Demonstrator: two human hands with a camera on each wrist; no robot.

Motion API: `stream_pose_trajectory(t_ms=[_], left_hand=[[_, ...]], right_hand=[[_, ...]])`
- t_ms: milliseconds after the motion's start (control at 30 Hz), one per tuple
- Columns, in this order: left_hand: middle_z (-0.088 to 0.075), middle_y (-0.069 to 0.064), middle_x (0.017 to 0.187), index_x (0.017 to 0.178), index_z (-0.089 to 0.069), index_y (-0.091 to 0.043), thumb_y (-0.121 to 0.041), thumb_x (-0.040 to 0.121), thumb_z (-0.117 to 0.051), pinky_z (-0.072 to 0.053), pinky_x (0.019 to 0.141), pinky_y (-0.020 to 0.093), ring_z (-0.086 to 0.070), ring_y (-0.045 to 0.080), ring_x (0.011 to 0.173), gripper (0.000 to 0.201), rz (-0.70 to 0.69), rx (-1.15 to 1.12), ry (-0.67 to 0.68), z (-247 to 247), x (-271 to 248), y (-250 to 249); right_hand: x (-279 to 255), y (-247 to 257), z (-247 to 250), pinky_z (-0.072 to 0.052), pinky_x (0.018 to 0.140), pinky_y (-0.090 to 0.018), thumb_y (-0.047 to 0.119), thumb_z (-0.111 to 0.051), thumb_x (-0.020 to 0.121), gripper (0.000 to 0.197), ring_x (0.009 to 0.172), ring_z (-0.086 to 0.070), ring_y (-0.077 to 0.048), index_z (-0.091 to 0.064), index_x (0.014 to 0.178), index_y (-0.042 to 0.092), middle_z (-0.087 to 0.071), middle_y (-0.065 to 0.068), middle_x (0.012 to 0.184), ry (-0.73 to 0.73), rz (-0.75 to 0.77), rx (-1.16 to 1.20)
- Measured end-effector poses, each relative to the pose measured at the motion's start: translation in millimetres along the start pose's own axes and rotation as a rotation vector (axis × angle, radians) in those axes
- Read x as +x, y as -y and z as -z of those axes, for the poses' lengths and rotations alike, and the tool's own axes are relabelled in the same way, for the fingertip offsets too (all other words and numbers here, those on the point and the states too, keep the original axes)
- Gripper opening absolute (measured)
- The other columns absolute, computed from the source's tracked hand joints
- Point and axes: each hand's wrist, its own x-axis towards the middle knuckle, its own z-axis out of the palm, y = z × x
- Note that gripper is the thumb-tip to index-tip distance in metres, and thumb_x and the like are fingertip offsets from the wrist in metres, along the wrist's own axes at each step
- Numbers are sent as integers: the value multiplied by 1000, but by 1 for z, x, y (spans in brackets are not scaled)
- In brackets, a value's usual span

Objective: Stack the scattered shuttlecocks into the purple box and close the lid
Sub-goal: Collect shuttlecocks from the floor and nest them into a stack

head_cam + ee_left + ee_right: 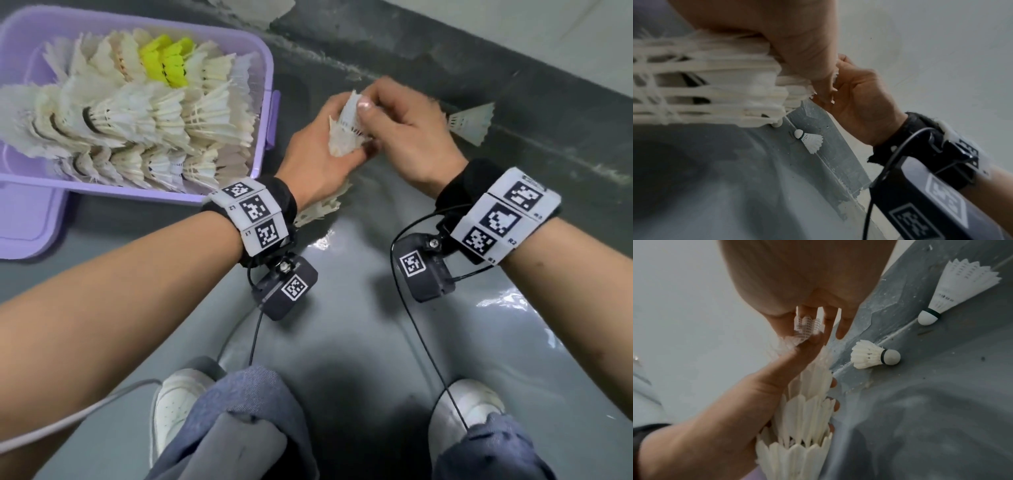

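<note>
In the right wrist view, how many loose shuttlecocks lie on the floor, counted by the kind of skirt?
Shuttlecock with perforated skirt: 1
Shuttlecock with feather skirt: 1
Total: 2

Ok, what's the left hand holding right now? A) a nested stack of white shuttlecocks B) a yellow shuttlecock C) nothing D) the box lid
A: the left hand grips a stack of white shuttlecocks nested one inside another, while the right hand pinches its top end.
</note>
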Motion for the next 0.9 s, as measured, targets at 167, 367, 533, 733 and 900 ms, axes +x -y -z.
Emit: stream_pose_trajectory(t_ms=[167, 367, 533, 733, 900], left_hand=[[-66, -10, 104, 124, -48, -28, -41, 89, -59, -50, 88, 30, -62, 9, 94, 39, -37, 35, -120, 2, 6, 12], [-64, -7, 114, 132, -42, -34, -49, 81, -64, -45, 92, 23, -60, 9, 102, 57, -13, 73, -77, -2, 10, 20], [-61, -8, 121, 134, -37, -41, -50, 73, -72, -44, 100, 26, -59, 9, 109, 71, 13, 8, -41, -5, 10, 27], [-60, -9, 123, 136, -35, -44, -45, 73, -75, -44, 98, 24, -58, 8, 110, 74, 11, -8, -10, -8, 9, 26], [-59, -13, 123, 136, -36, -43, -43, 74, -75, -41, 95, 17, -57, 6, 110, 74, -6, -14, -17, -8, 10, 22]], right_hand=[[21, -17, 5, -45, 84, -23, 18, -46, 91, 21, 98, -59, -11, -63, 103, 19, -64, -1, 106, -269, -33, 6], [51, -60, 10, -17, 116, -51, 23, -61, 85, 74, 145, -6, -32, -22, 147, 29, -6, -4, 159, 286, -164, -761], [35, -71, 7, -37, 88, -37, 16, -57, 88, 20, 112, -47, -32, -55, 105, 7, -55, -14, 118, 17, -75, -671], [10, -39, 14, -45, 70, -15, 16, -57, 90, 8, 74, -56, -3, -50, 92, 18, -57, 11, 81, -539, -91, 12], [11, -20, 17, -48, 69, -16, 15, -58, 89, 15, 69, -55, 4, -45, 89, 22, -54, 18, 76, -642, -8, 50]])
